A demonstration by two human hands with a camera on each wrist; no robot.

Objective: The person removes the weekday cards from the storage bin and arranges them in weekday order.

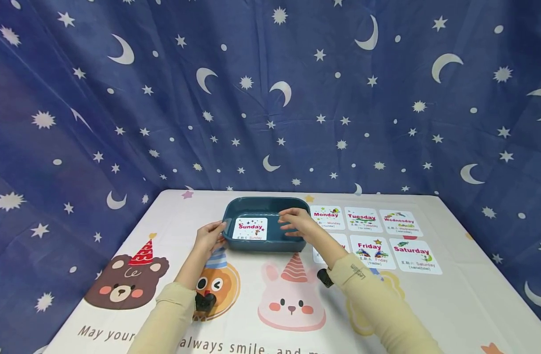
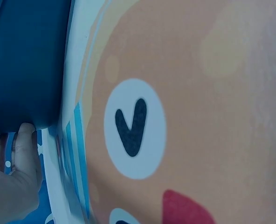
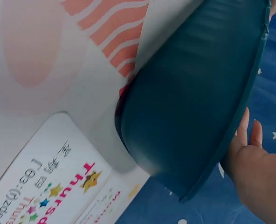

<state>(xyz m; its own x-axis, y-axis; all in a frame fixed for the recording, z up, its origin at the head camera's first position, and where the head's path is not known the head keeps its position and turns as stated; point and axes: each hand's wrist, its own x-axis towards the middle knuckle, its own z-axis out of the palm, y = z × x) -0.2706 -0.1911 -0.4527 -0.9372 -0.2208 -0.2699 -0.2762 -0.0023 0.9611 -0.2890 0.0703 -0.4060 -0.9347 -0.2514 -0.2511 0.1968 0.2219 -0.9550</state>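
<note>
A dark teal plastic storage bin [image 1: 266, 245] stands near the back of the table. Inside it, on the left, lies a white Sunday card [image 1: 250, 229]. My left hand [image 1: 210, 236] grips the bin's left end, its fingers against the outer wall in the left wrist view. Over the right part of the bin reaches my right hand [image 1: 298, 222], fingers spread and slightly bent, with nothing seen in them. To the right of the bin lie day cards in two rows: Monday [image 1: 327, 217], Tuesday [image 1: 363, 220], Wednesday [image 1: 401, 223], Thursday [image 3: 58, 163], Friday [image 1: 373, 252] and Saturday [image 1: 415, 256].
The white tablecloth [image 1: 235, 334] is printed with cartoon animals and lettering. A blue curtain [image 1: 270, 98] with moons and stars hangs behind the table and along its left side. My right forearm [image 1: 376, 300] passes over part of the lower card row.
</note>
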